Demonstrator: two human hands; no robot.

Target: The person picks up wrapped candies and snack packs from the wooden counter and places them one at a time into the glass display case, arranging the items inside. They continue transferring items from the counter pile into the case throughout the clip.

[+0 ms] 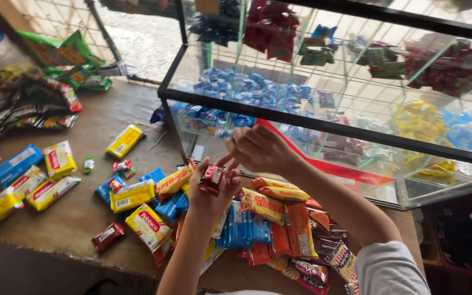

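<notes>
A worn brown wooden table (pixel 91 123) carries scattered yellow, blue and orange snack packets (pixel 133 195) — with a black-framed glass display case (pixel 323 127) far right.

The left hand (pixel 210 191) is raised at the end of a bare forearm that climbs from the lower edge of the view, its fingers curled shut around something small. Just above and to its right, the right hand (pixel 258 150) is loosely closed, knuckles up, fingertips nearly touching the left hand. The right forearm slants down to a grey sleeve.
</notes>
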